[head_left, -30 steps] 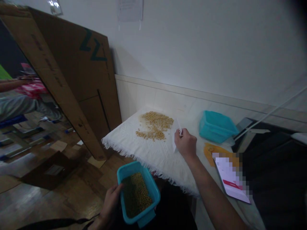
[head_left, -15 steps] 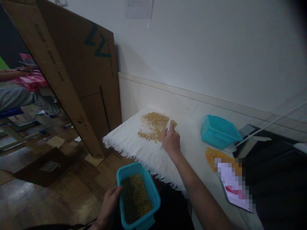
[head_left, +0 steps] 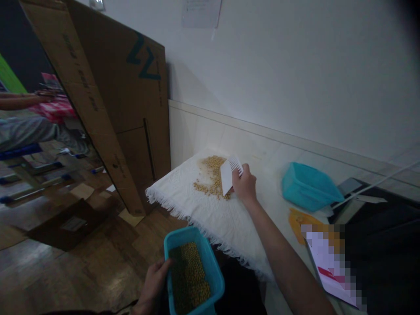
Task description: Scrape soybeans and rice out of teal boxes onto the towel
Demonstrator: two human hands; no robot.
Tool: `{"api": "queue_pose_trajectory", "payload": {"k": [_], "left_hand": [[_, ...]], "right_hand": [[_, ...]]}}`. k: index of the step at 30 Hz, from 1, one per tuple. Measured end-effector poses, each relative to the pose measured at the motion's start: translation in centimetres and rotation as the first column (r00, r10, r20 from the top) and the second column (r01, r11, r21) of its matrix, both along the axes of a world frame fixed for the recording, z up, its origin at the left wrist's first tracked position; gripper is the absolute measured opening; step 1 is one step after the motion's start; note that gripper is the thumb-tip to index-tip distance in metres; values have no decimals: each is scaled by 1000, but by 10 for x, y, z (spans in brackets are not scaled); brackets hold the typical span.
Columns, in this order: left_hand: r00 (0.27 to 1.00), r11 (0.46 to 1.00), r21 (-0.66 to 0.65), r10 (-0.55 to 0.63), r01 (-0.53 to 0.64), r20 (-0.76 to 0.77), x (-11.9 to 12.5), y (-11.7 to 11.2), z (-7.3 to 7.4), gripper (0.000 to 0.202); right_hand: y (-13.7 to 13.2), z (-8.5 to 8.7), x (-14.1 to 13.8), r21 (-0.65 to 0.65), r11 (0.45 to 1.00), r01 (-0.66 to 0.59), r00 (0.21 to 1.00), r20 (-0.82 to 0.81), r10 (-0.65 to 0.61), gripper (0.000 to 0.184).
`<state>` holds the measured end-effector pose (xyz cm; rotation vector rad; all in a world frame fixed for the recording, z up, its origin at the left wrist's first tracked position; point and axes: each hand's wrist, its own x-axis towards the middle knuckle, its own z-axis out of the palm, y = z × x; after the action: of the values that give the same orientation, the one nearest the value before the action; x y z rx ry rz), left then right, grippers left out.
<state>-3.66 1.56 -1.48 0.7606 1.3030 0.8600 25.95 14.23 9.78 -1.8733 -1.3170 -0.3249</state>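
My left hand (head_left: 153,282) grips the left rim of a teal plastic bin (head_left: 215,280), held tilted below the table's front edge. Yellow soybeans (head_left: 194,264) fill its right part; a darker green patch, too dim to make out, covers the left. Over the table, my right hand (head_left: 244,183) is closed on a white scraper (head_left: 226,177) with comb-like slots. Its flat face stands against the right side of a spread of loose soybeans (head_left: 213,168). These lie on a white fringed cloth (head_left: 183,194).
A second teal bin (head_left: 308,188) stands right of my hand, near an orange item (head_left: 297,223) and a partly blurred pale packet (head_left: 324,253). A tall cardboard box (head_left: 131,100) borders the table's left. Another person's arm (head_left: 18,101) shows at far left.
My right hand has turned the scraper, so its broad slotted face now shows instead of its edge. Some soybeans have shifted near it. The left hand still holds the bin; the view has shifted slightly.
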Motion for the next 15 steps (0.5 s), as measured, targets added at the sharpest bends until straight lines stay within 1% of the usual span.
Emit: {"api": "queue_pose_trajectory", "payload": {"k": [3, 5, 6, 8, 11, 15], "left_hand": [[1000, 1000, -21, -4, 5, 30, 0, 1, -2, 38], [999, 999, -41, 11, -10, 32, -1, 1, -6, 37], [999, 999, -49, 17, -15, 31, -1, 2, -9, 36], [1000, 998, -54, 20, -19, 23, -3, 2, -15, 35], [1000, 999, -45, 8, -8, -2, -5, 3, -24, 34], [999, 999, -44, 11, -12, -30, -7, 4, -30, 34]], "right_hand": [[-25, 8, 25, -55, 997, -58, 998, -2, 58, 18], [-45, 10, 39, -102, 990, -96, 995, -4, 96, 19], [-54, 9, 44, -113, 990, -86, 996, 11, 88, 19], [-71, 7, 47, -107, 994, -13, 997, 80, 22, 17], [-84, 1, 31, -103, 993, 52, 983, 180, -33, 15], [-81, -4, -11, -111, 993, 32, 977, 213, -7, 14]]}}
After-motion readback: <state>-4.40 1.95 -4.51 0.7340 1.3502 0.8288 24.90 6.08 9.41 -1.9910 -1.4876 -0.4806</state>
